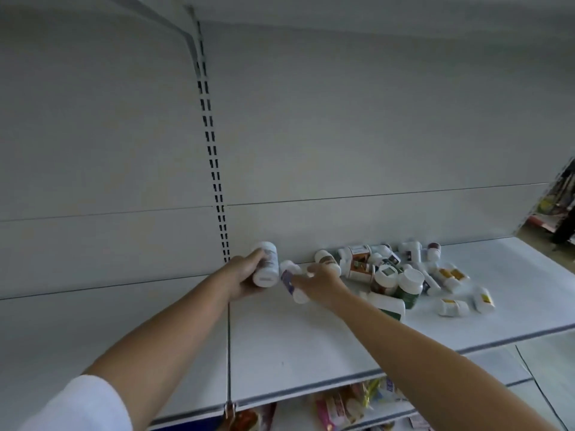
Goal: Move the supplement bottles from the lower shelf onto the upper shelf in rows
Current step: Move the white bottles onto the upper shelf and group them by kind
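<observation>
Head view shows my left hand (245, 276) curled round a white plastic supplement bottle (265, 269), and my right hand (320, 286) gripping a purple-labelled white bottle (291, 283) just beside it on the white metal shelf (311, 343). Right of that hand lies a jumbled heap of white-capped bottles (401, 275). No row shows anywhere, so I judge nearly everything is left.

Shop aisle, slotted metal shelving (214, 169), packaged goods (336, 405) below
</observation>
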Motion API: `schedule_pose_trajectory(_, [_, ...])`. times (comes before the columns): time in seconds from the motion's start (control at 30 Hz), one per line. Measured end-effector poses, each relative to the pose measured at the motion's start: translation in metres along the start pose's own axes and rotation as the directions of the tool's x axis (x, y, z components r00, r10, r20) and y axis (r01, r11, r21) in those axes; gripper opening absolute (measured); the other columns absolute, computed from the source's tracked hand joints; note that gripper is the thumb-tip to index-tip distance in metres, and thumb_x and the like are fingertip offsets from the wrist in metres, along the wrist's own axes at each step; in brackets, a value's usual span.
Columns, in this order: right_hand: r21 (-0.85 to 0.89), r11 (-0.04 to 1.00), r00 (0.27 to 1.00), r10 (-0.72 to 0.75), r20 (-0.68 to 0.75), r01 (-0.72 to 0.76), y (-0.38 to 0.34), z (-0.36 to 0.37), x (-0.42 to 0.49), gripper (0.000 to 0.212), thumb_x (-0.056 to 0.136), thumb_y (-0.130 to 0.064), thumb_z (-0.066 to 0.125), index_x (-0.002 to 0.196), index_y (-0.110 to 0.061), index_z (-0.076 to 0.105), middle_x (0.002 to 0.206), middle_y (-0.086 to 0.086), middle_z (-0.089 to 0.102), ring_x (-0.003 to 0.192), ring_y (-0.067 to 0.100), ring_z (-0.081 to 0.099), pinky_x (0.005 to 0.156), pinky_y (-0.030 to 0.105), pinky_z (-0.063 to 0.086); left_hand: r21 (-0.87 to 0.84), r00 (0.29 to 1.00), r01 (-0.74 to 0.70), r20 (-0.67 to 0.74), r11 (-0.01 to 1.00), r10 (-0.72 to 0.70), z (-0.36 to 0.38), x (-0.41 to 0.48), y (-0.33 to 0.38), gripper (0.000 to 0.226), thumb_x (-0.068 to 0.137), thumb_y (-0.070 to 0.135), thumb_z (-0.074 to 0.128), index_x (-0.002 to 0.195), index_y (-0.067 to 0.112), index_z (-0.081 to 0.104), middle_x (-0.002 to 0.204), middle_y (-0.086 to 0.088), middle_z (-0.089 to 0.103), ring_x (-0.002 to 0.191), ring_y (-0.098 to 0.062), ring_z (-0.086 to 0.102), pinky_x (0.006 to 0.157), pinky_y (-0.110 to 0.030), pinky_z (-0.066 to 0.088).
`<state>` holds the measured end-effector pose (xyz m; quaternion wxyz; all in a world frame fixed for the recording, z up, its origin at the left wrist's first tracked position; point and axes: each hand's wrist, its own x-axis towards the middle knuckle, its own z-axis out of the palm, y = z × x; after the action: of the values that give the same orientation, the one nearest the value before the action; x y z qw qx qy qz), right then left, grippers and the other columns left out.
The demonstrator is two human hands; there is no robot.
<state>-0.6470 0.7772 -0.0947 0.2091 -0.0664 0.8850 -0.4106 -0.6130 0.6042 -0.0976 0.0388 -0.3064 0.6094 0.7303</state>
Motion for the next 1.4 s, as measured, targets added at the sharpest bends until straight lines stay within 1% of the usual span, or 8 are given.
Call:
schedule_pose_trajectory(0.07, [0.511,0.855,0.991,0.030,0.131,-0.093,-0.009,-0.008,-0.018,0.037,0.083,-0.032,0.068,0.104,-0.003,0.060,0.103,0.014,0.061,0.094,0.025,0.063,0.090,0.042,0.055,-0.178,0.995,0.000,0.093,0.984,0.017,-0.009,-0.029,0.013,0.021,0.086,0.015,0.057,0.104,0.005,0.058,0.084,-0.012,0.055,0.070,-0.022,0.055,0.066,-0.033,0.052])
schedule_pose_trajectory(0.13, [0.803,0.572,0.973,-0.034,0.226,-0.167,-0.022,-0.022,-0.042,0.011,0.090,-0.005,0.056,0.101,-0.001,0.057,0.101,0.018,0.059,0.091,0.027,0.060,0.092,0.044,0.053,-0.320,0.984,0.003,0.172,0.948,0.054,-0.020,-0.061,0.028,0.024,0.083,0.013,0.051,0.106,0.008,0.056,0.087,-0.012,0.052,0.075,-0.024,0.054,0.070,-0.034,0.051])
schedule_pose_trajectory(0.27, [0.947,0.223,0.943,-0.188,0.276,-0.232,-0.060,-0.048,-0.104,0.020,0.084,-0.001,0.046,0.102,0.000,0.055,0.090,0.016,0.063,0.081,0.025,0.061,0.094,0.039,0.045,-0.374,0.952,-0.067,0.253,0.925,0.171,-0.032,-0.132,0.061,0.033,0.085,0.024,0.051,0.112,0.005,0.057,0.088,-0.015,0.059,0.078,-0.027,0.061,0.076,-0.038,0.053])
schedule_pose_trajectory(0.47, [0.943,0.332,0.974,-0.220,0.045,0.031,-0.123,-0.070,-0.200,0.011,0.085,-0.024,0.060,0.087,-0.014,0.057,0.075,0.007,0.057,0.060,0.019,0.058,0.056,0.025,0.047,-0.306,0.916,-0.160,0.307,0.939,0.257,-0.034,-0.238,0.100,0.032,0.090,0.038,0.051,0.096,0.009,0.062,0.082,-0.010,0.063,0.067,-0.022,0.063,0.066,-0.030,0.055])
schedule_pose_trajectory(0.63, [0.915,0.373,0.957,-0.288,-0.042,0.152,-0.157,-0.081,-0.266,0.024,0.091,-0.024,0.046,0.096,-0.005,0.060,0.075,0.009,0.064,0.062,0.020,0.059,0.063,0.029,0.048,-0.259,0.862,-0.251,0.379,0.933,0.337,-0.046,-0.302,0.118,0.029,0.091,0.032,0.049,0.105,0.010,0.060,0.083,-0.010,0.070,0.068,-0.023,0.068,0.069,-0.031,0.056])
schedule_pose_trajectory(0.93, [0.882,0.354,0.888,-0.439,-0.137,0.311,-0.203,-0.098,-0.316,0.030,0.077,-0.027,0.056,0.097,-0.005,0.061,0.075,0.009,0.064,0.062,0.020,0.060,0.062,0.028,0.050,-0.185,0.747,-0.537,0.351,0.823,0.565,-0.065,-0.365,0.149,0.049,0.073,0.040,0.053,0.107,0.005,0.059,0.076,-0.010,0.069,0.063,-0.021,0.066,0.061,-0.029,0.056])
schedule_pose_trajectory(1.23, [0.821,0.338,0.812,-0.535,-0.234,0.460,-0.246,-0.149,-0.313,0.030,0.074,-0.028,0.054,0.096,-0.009,0.062,0.073,0.007,0.064,0.061,0.019,0.060,0.062,0.027,0.050,-0.103,0.544,-0.807,0.257,0.582,0.799,-0.074,-0.415,0.218,0.021,0.094,0.028,0.050,0.092,0.011,0.061,0.074,-0.006,0.069,0.066,-0.018,0.065,0.060,-0.027,0.054])
schedule_pose_trajectory(1.4, [0.782,0.386,0.781,-0.594,-0.195,0.489,-0.274,-0.177,-0.287,0.029,0.071,-0.027,0.057,0.096,-0.014,0.061,0.070,-0.001,0.065,0.066,0.013,0.061,0.067,0.025,0.050,0.027,0.550,-0.825,0.270,0.565,0.790,-0.063,-0.408,0.264,0.020,0.088,0.028,0.060,0.090,0.008,0.057,0.071,-0.010,0.062,0.072,-0.022,0.062,0.070,-0.030,0.053])
